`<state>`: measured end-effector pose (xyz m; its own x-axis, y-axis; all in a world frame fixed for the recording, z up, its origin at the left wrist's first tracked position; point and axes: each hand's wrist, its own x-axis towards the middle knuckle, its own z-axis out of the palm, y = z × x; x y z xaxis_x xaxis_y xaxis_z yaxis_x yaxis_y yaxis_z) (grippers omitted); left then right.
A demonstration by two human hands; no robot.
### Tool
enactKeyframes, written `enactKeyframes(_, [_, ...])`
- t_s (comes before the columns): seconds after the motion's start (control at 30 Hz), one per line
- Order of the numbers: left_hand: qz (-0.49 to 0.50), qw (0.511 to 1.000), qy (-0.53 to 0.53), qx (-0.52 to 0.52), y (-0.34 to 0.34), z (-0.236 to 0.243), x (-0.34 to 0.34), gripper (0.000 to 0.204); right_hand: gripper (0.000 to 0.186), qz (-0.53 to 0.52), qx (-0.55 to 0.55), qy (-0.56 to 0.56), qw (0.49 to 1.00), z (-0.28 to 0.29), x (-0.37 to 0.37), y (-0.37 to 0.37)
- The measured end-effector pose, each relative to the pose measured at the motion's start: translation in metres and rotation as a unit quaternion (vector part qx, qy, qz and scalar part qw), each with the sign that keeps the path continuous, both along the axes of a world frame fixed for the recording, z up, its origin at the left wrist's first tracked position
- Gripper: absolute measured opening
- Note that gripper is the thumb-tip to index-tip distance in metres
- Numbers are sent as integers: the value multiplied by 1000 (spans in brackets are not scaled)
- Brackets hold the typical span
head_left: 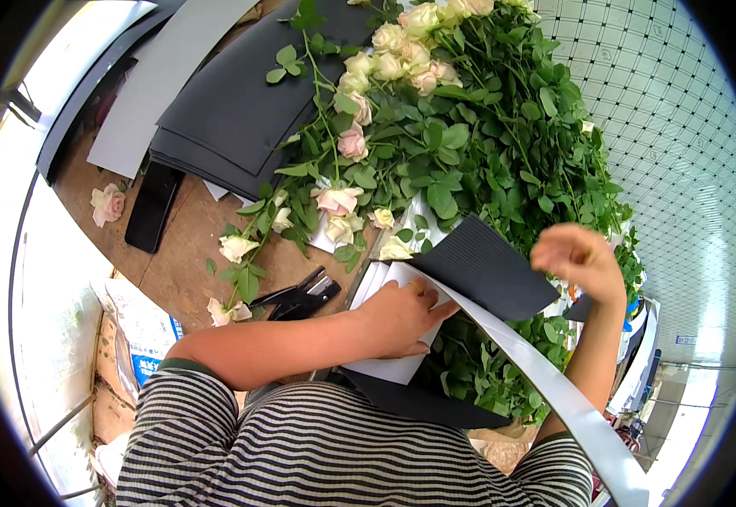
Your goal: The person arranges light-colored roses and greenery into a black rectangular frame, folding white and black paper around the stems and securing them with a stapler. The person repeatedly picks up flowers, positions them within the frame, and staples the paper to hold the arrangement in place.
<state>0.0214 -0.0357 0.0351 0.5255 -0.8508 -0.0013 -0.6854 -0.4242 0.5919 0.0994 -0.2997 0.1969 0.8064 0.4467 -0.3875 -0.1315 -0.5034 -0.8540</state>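
Seen from above, a person in a black-and-white striped shirt (334,448) worked at a brown wooden tabletop (182,253). Nearest, the left hand (402,314) lay flat with fingers together, pressing a white paper sheet (389,359) at the tabletop's near edge. A large black corrugated wrapping sheet with a white underside (486,270) curled over it; the raised right hand (579,258) was at that sheet's right edge, fingers curled loosely, though whether they gripped it could not be told. To fold the sheet cleanly, the flat hand would probably need to keep the paper pinned while the other bent the sheet evenly. Just left of the hands lay a black stapler (305,296). Below the tabletop's left edge hung a white bag with a blue printed panel (144,334). Farther off, a heap of cream and pale pink roses with green leaves (436,127) covered the middle and right. At the far left corner sat a stack of black and grey sheets (216,93).
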Motion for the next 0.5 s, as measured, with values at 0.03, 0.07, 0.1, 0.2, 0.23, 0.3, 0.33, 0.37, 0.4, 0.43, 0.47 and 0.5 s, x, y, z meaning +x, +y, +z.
enactKeyframes(0.03, [13,1000,-12,-16,-3,0,-2,85,43,-74,-32,-122,989,-10,26,2])
enactKeyframes(0.07, [19,999,-37,-34,-5,4,-1,72,42,-93,-73,-185,976,-22,47,1])
enactKeyframes(0.1, [5,1000,-16,-15,-4,6,2,82,43,-77,-123,-196,970,-57,75,-5])
enactKeyframes(0.2, [-6,1000,17,1,-6,6,8,83,68,1,-354,-274,894,-157,100,8])
enactKeyframes(0.23, [-8,1000,18,-5,-6,4,8,82,77,18,-388,-223,894,-172,98,18])
enactKeyframes(0.3, [-2,1000,19,-16,-3,1,5,81,67,64,-408,-211,886,-187,91,31])
enactKeyframes(0.33, [-1,1000,16,-20,-3,1,5,81,58,54,-412,-201,887,-183,95,28])
enactKeyframes(0.37, [4,1000,17,-24,-2,-1,5,81,50,48,-413,-190,889,-174,98,31])
enactKeyframes(0.4, [3,999,27,-29,-1,1,5,82,43,28,-318,-244,916,-164,102,16])
enactKeyframes(0.43, [2,999,38,-32,0,1,5,82,37,6,-219,-295,930,-153,105,-3])
enactKeyframes(0.47, [5,998,49,-33,1,1,6,83,34,-22,-198,-288,937,-125,101,-4])
enactKeyframes(0.5, [4,998,60,-34,2,1,7,83,31,-52,-179,-280,942,-90,92,-5])
